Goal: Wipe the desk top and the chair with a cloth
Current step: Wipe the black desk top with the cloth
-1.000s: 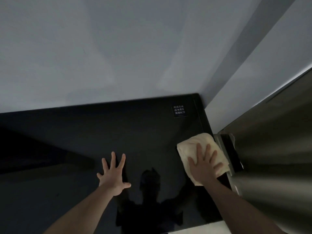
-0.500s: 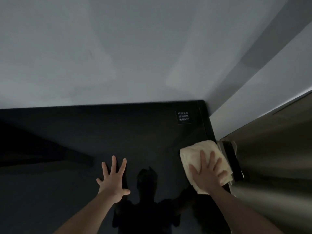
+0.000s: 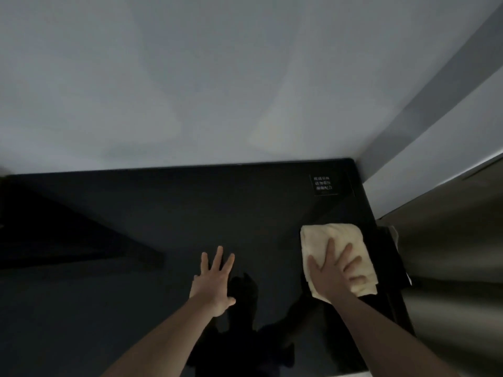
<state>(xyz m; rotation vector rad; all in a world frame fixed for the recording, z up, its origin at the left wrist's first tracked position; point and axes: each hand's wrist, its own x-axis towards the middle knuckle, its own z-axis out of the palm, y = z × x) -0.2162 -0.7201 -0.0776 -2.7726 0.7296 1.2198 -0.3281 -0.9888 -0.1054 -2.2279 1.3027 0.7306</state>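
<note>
A glossy black desk top fills the lower half of the view and mirrors my silhouette. A folded cream cloth lies flat on it near the right edge. My right hand presses down on the cloth with spread fingers. My left hand rests flat on the bare desk near the middle, fingers apart, holding nothing. No chair is in view.
A pale wall rises behind the desk and meets a side wall at the right corner. A small label with white text sits at the desk's far right corner. A grey curtain hangs just right of the desk edge.
The view has tilted so the desk sits lower in frame. My right hand stays pressed on the cloth by the right edge, and my left fingers have drawn closer together.
</note>
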